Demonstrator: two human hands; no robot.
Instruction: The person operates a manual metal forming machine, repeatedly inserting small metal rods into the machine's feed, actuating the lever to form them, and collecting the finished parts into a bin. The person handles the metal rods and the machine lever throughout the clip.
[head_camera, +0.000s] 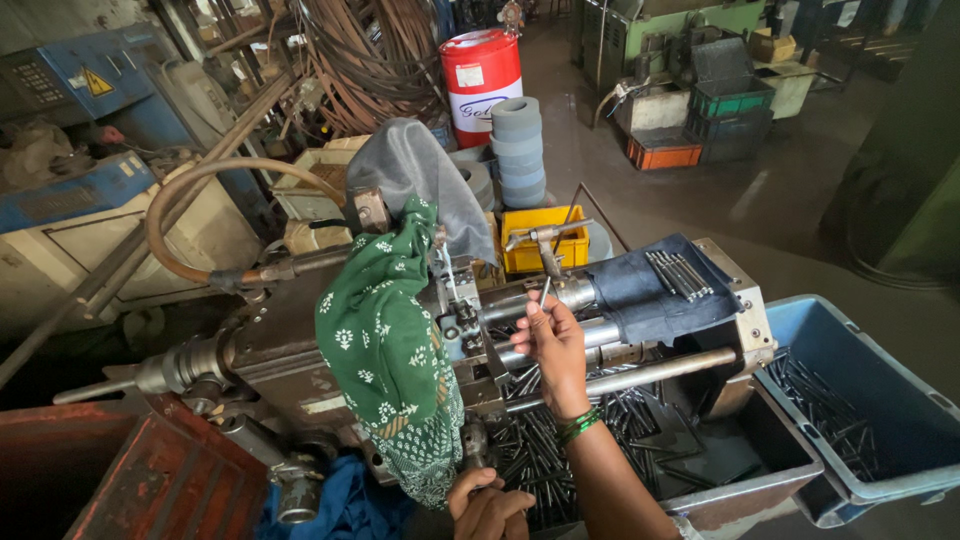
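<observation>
Lots of clutter back there: a red and white steel drum (481, 75), a stack of grey grinding wheels (518, 150) beside it, a small yellow plastic crate (545, 250), and stacked green and orange crates (700, 125) on the wet concrete floor (790, 215).

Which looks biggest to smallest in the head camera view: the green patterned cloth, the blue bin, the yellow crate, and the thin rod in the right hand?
1. Green patterned cloth and blue bin: look alike, unranked; the frame edge cuts the bin.
2. Yellow crate, farther away.
3. Thin rod, in the right hand.
</observation>
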